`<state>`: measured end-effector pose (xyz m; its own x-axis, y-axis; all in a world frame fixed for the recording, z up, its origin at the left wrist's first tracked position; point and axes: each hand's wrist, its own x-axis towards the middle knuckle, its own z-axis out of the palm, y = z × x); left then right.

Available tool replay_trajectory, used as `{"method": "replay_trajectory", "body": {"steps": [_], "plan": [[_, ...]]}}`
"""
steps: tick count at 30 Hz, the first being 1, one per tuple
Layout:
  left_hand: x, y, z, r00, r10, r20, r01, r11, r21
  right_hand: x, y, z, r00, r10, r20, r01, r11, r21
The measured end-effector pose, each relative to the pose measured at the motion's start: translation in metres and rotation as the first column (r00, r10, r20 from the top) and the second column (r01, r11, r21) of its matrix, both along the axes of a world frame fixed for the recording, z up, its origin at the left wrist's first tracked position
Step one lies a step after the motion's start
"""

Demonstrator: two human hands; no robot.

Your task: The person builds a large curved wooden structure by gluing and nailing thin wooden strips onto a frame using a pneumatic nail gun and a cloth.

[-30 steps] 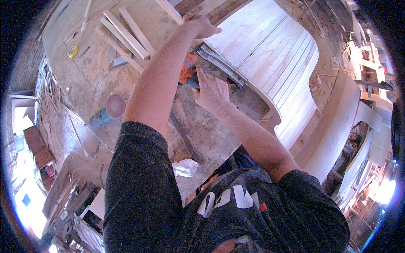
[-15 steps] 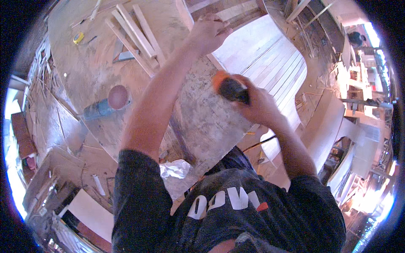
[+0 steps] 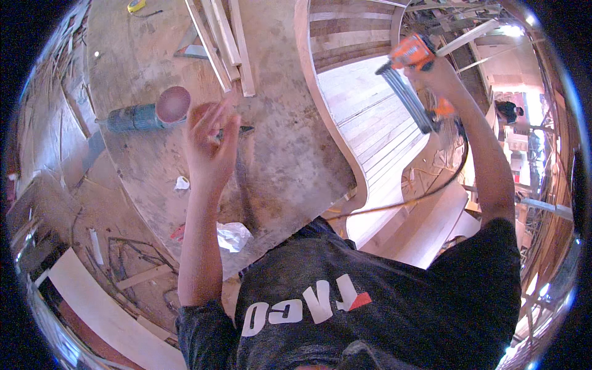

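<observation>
Nailer (image 3: 412,54) is gripped in the right hand (image 3: 433,77), raised over the slatted panel (image 3: 357,92). The left hand (image 3: 209,151) hovers above the table (image 3: 296,148), its blurred fingers apart, near a sander (image 3: 137,117) and some wood strips (image 3: 243,55).

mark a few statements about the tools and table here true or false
1. The right hand holds the nail gun. True.
2. The tape measure is blue. False: it is yellow.
3. A hose trails from the nail gun. True.
4. The grinder lies to the right of the left hand. False: it lies to the left of it.
5. The crumpled white wrap is on the table. True.
</observation>
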<state>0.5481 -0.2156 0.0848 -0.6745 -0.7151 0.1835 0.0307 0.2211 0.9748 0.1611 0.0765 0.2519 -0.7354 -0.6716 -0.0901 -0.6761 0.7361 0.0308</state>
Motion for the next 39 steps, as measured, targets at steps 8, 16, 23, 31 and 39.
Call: {"method": "replay_trajectory", "body": {"steps": [8,16,23,31,39], "plan": [[0.044,0.034,-0.024,0.975,0.063,0.215,-0.077,0.995,0.059,-0.015,-0.138,-0.046,0.919,0.227,0.322,-0.287,0.945,0.154],[0.039,0.056,-0.032,0.944,0.112,0.312,-0.144,0.986,0.081,-0.064,-0.188,-0.079,0.931,0.093,0.354,-0.253,0.861,0.441],[0.025,0.058,-0.031,0.936,0.113,0.333,-0.141,0.988,0.061,-0.078,-0.183,-0.093,0.912,0.183,0.367,-0.338,0.842,0.421],[0.012,0.057,-0.036,0.93,0.125,0.344,-0.159,0.985,0.073,-0.092,-0.186,-0.099,0.916,0.121,0.383,-0.327,0.78,0.534],[0.007,0.061,-0.037,0.917,0.127,0.377,-0.179,0.978,0.104,-0.07,-0.189,-0.087,0.917,0.132,0.377,-0.316,0.818,0.48]]}}
